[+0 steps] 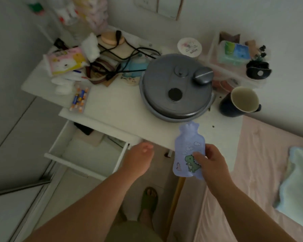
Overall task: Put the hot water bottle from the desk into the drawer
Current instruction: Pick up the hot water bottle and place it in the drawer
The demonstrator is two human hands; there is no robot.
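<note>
A small lilac hot water bottle (187, 147), printed with a green dinosaur and white clouds, was pinched at its lower right by the right hand (212, 163), neck pointing far, over the worktop's (122, 109) near edge. The left hand (138, 158) was loosely curled, holding nothing, beside the open drawer (87, 154).

Hot water bottle (188, 145): soft translucent plastic, printed. Desk (115, 103) smooth matt white. Cooker lid (176, 86) grey, satin; bedsheet (262, 154) cloth.
</note>
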